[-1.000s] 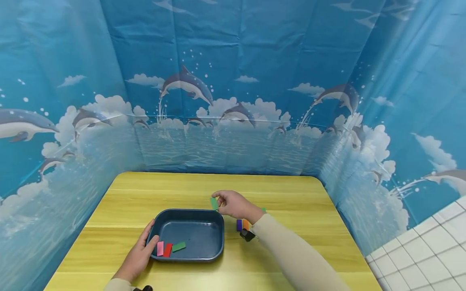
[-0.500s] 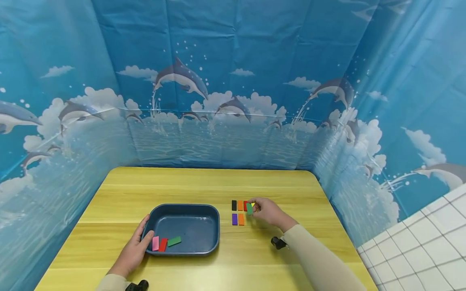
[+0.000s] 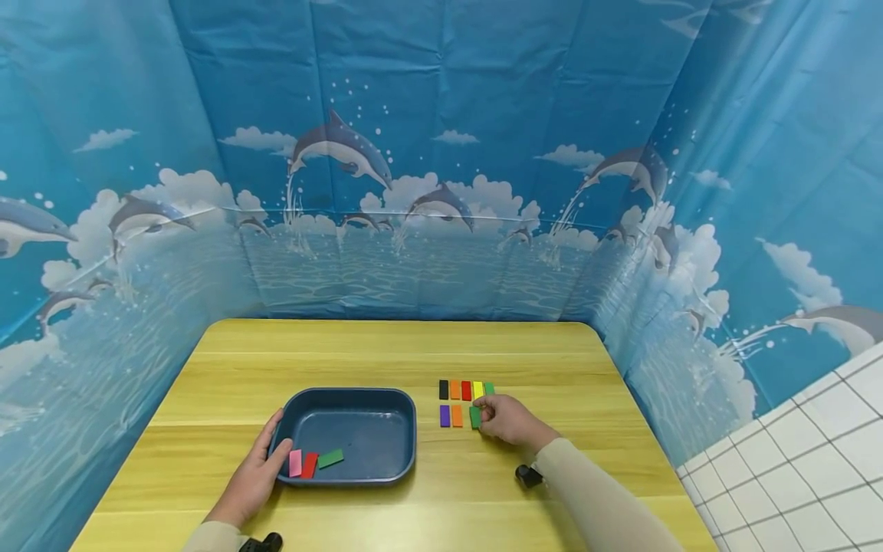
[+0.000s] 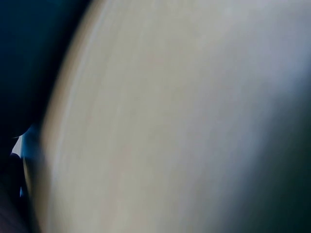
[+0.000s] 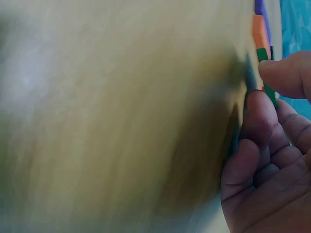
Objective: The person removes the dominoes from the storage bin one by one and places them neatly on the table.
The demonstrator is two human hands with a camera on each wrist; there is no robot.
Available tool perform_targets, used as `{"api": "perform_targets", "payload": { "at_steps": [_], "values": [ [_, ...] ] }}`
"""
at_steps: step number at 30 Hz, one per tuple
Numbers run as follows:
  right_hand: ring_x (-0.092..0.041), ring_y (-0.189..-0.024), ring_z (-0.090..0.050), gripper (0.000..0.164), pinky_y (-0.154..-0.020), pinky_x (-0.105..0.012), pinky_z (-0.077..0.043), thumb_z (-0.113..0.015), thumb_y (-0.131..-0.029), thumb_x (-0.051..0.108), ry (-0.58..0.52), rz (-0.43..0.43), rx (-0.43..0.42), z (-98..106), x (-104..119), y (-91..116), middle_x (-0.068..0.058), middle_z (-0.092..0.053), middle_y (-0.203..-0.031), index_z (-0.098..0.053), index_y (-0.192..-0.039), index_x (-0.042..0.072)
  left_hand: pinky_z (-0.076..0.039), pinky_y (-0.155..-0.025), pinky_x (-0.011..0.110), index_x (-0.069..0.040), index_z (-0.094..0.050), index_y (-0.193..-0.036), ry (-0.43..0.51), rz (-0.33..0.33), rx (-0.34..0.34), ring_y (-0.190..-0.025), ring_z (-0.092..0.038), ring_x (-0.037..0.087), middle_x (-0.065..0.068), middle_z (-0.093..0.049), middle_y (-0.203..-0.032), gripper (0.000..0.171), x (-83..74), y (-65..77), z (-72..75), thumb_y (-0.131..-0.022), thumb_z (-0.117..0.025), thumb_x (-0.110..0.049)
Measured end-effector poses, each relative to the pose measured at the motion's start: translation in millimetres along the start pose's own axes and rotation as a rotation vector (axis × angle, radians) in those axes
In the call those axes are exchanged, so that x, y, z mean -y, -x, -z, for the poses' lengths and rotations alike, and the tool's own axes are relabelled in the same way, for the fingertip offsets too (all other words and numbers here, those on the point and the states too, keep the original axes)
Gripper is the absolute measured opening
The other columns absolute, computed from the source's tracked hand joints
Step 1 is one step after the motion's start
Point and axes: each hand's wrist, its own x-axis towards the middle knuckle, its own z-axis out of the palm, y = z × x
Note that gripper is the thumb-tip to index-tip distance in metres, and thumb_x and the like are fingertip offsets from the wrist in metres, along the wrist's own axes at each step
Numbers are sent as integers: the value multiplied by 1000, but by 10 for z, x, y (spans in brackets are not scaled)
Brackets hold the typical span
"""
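Note:
My right hand (image 3: 513,420) pinches a green tile (image 3: 475,418) at the table, just right of an orange tile (image 3: 457,416) and a purple tile (image 3: 444,416). In the right wrist view, thumb and fingers hold this green tile (image 5: 262,54) on edge, the orange one beyond it. Behind it runs a row of black (image 3: 444,389), orange (image 3: 454,389), red (image 3: 466,390), yellow (image 3: 478,389) and green (image 3: 489,389) tiles. My left hand (image 3: 248,479) grips the left wall of a dark blue basin (image 3: 372,441), thumb over the rim. Inside lie pink (image 3: 295,463), red (image 3: 310,464) and green (image 3: 330,458) tiles.
The yellow wooden table (image 3: 331,514) has rounded far corners. A blue dolphin-print curtain (image 3: 441,261) hangs behind it and along its sides. White wall tiles (image 3: 814,460) show at the right. The left wrist view is mostly blurred tabletop.
From above the basin's far right corner, my right hand has carried the green tile right, then lowered it beside the front orange tile. My left hand keeps its grip on the basin.

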Motion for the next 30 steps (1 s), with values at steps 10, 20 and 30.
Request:
{"api": "perform_targets", "payload": {
  "at_steps": [10, 20, 30],
  "values": [
    [-10, -60, -46, 46, -50, -22, -40, -65, -82, 8, 84, 40, -32, -69, -54, -57, 1, -55, -78, -53, -126, 1, -16, -105, 67, -48, -5, -145, -9, 5, -6, -141, -13, 40, 6, -9, -157, 62, 15, 1, -10, -92, -37, -59],
    [-10, -60, -48, 48, -53, -24, -42, -68, -81, 15, 122, 14, -35, -89, -55, -70, 0, -55, -77, -54, -126, 7, -16, -105, 67, -45, -6, -146, -7, -10, -13, -141, -14, 40, 7, -10, -157, 62, 53, -8, -29, -93, -36, -57],
    [-11, -59, -47, 49, -52, -24, -42, -71, -80, 19, 74, 26, -49, -95, -65, -56, -1, -55, -76, -54, -125, 7, -17, -105, 66, -44, -8, -146, -8, -39, -27, -141, -14, 40, 7, -11, -156, 61, 45, 1, -30, -94, -38, -55]
  ]
}}
